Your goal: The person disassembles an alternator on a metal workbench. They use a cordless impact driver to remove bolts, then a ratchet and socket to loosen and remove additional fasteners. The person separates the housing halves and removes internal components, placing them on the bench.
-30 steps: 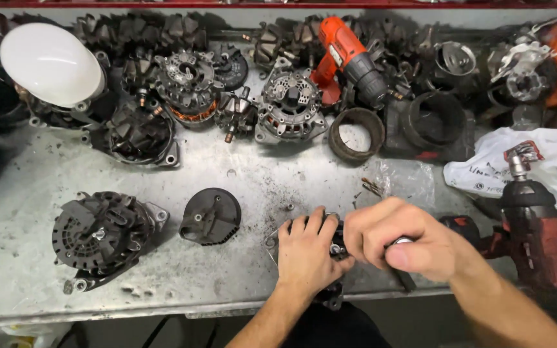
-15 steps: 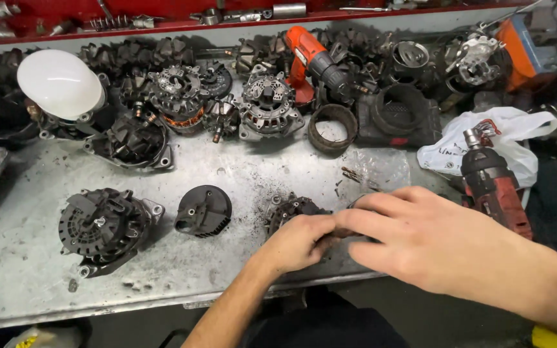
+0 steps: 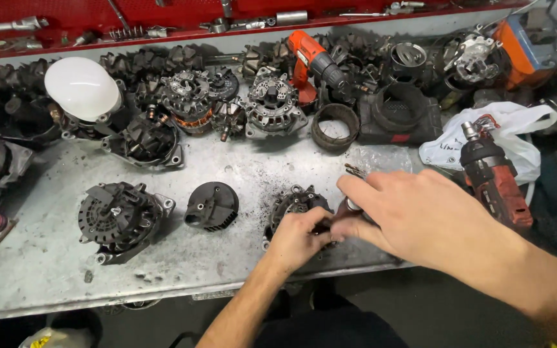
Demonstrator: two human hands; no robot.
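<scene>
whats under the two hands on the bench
A dark alternator housing lies on the metal bench under the left hand and right hand. Its near half and whatever the fingers pinch are covered.

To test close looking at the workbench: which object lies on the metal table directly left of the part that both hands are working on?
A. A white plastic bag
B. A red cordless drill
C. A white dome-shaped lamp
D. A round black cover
D: the round black cover lies just left of the alternator part that the left hand and right hand grip.
</scene>
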